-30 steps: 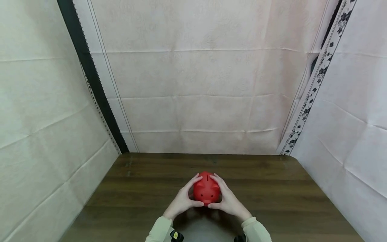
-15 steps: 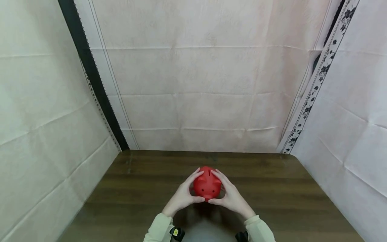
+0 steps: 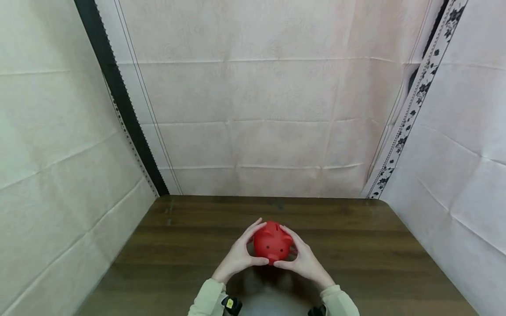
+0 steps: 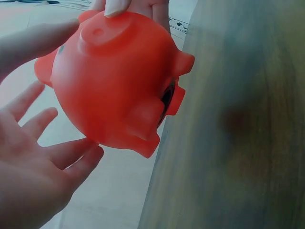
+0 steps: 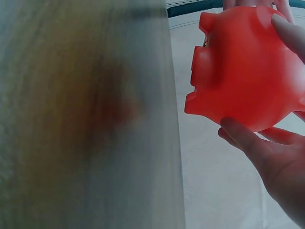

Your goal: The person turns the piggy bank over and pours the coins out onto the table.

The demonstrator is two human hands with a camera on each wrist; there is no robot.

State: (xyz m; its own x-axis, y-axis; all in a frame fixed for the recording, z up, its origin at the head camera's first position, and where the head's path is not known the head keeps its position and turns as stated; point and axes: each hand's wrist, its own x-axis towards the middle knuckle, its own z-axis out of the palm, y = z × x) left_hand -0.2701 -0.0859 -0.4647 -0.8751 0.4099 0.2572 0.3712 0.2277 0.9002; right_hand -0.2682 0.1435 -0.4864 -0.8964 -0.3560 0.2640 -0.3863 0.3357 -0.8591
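Observation:
A round red piggy bank [image 3: 272, 242] with small ears, dot eyes and a snout is held between both hands, its face towards the person. Its coin slot shows at the top in the head view. The left hand [image 3: 240, 255] grips one side, thumb by the snout and fingers spread along the flank. On the other side, the right hand [image 3: 305, 261] holds it the same way, its thumb also near the snout. Both wrist views show the bank's stubby feet off the tabletop; a dark opening or plug on the underside shows in the left wrist view.
Below lies a glossy dark wooden table [image 3: 178, 263], with a blurred red reflection. Pale cloth hangings [image 3: 253, 96] enclose it at the back and both sides. A black strip [image 3: 122, 96] runs down the left corner, a floral border [image 3: 411, 114] down the right.
Both hands have raised the piggy bank slightly and it looks a little larger. Its face has tipped upward and its top has turned slightly to the right.

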